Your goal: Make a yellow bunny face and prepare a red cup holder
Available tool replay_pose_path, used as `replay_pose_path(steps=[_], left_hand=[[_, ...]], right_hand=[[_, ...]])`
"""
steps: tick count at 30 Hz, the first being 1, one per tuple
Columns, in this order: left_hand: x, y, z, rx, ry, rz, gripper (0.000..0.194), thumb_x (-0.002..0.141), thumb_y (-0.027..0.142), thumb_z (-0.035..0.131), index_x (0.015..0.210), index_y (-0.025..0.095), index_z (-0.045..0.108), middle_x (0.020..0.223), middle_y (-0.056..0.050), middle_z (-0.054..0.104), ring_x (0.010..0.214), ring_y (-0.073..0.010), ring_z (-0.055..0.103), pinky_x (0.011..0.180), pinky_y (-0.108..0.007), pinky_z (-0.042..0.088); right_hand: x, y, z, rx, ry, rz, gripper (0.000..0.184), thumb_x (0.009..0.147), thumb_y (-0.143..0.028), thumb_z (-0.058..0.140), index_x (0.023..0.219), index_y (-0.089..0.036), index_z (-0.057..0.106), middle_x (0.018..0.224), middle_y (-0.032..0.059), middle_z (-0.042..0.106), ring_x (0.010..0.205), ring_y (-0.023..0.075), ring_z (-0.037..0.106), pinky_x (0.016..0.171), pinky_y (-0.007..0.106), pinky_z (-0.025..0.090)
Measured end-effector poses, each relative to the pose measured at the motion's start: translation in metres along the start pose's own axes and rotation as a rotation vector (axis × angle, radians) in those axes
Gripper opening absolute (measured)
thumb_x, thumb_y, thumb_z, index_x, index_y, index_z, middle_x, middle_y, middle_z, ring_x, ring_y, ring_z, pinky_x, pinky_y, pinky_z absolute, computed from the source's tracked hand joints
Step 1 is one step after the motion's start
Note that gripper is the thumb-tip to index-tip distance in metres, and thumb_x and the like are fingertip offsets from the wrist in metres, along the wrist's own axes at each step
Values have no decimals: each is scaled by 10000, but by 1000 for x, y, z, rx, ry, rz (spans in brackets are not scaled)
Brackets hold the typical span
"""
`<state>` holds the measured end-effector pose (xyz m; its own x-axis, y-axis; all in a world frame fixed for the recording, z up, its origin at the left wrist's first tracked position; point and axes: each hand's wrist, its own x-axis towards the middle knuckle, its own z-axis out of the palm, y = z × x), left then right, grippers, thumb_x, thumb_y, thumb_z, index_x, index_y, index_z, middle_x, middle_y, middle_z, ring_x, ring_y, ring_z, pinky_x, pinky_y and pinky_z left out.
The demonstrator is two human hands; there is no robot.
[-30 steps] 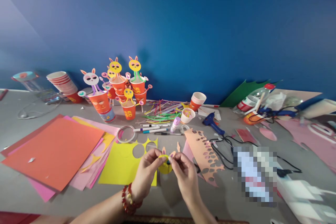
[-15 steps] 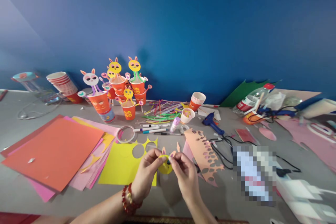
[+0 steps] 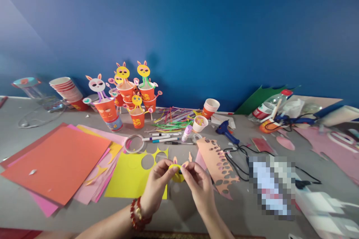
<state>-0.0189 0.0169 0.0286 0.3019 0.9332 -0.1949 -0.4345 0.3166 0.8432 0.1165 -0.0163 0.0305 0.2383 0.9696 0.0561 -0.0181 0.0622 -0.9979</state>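
Note:
Both my hands pinch a small yellow paper bunny face [image 3: 176,173] with pink ears, held just above the table's near edge. My left hand [image 3: 157,186], with a red bead bracelet on the wrist, grips its left side. My right hand [image 3: 198,186] pinches its right side by the ear. Under them lies a yellow sheet [image 3: 131,175] with round holes cut out of it.
Orange and pink sheets [image 3: 56,160] lie at left, with a tape ring [image 3: 134,143]. Orange cups with bunny figures [image 3: 126,97] stand behind. Markers [image 3: 165,137], coloured sticks [image 3: 174,117], a blue glue gun [image 3: 226,130] with black cord, a peach cut strip [image 3: 217,162] and a bottle [image 3: 267,108] lie right.
The hands and the yellow bunny face barely move; the paper tilts slightly flatter between the fingers. Nothing else has shifted.

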Motion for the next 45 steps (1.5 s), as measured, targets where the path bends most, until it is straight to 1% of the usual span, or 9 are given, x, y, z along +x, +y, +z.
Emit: replay_pose_path(steps=[6,10,15,20,25,34,38,43,45], left_hand=[[2,0,-1,-5,-6,7,218,774,322,806,805,148,680,772,4,651,725,-105,553,700,-201,446],[3,-1,-1,-30,-11,-4,224,752,312,826,812,148,685,770,4,658,720,-105,567,697,-203,459],[3,-2,-1,-55,-50,9,188,761,276,822,850,164,701,829,-2,676,768,-111,591,741,-208,479],[2,1,-1,-10,-73,86,138,780,250,804,832,164,710,866,-16,677,827,-127,604,788,-223,493],[1,4,-1,45,-101,184,119,806,251,779,829,169,695,845,-13,662,812,-125,605,770,-221,504],[0,5,-3,180,-156,288,98,864,242,720,842,157,676,820,-35,665,769,-138,614,716,-242,517],[0,12,-2,325,-223,459,71,913,191,650,854,164,679,811,-50,681,770,-160,638,717,-279,524],[-1,28,-2,517,-422,855,149,955,144,563,1012,184,695,864,-86,724,825,-197,668,783,-359,527],[-1,34,-2,565,-492,970,192,962,140,542,1083,187,685,898,-104,729,836,-203,667,772,-366,536]], right_hand=[[1,-3,-1,32,-19,-36,194,875,-361,699,821,-189,628,760,13,626,710,159,602,648,224,514],[1,-2,-1,24,16,-67,214,875,-357,698,770,-186,621,773,27,652,711,165,625,641,224,530],[-3,2,-4,-17,55,-118,122,892,-306,687,846,-201,643,814,31,667,750,177,661,672,236,551],[-5,6,-8,-114,34,-243,57,908,-241,663,864,-214,639,846,29,654,773,174,661,689,241,546],[-2,3,-9,-174,14,-329,51,913,-196,641,868,-216,627,826,23,641,765,168,649,689,244,537],[-6,5,-12,-198,0,-364,69,925,-178,610,878,-228,609,829,17,629,777,171,634,705,258,527],[-7,3,-14,-203,-31,-410,91,928,-155,595,881,-232,604,825,20,629,779,178,630,707,278,519],[-5,-13,-19,-221,-125,-571,87,919,-162,591,950,-236,627,829,41,650,790,206,629,703,329,516],[-4,-22,-21,-253,-167,-658,114,905,-153,603,980,-233,634,839,51,665,783,214,631,707,353,519]])
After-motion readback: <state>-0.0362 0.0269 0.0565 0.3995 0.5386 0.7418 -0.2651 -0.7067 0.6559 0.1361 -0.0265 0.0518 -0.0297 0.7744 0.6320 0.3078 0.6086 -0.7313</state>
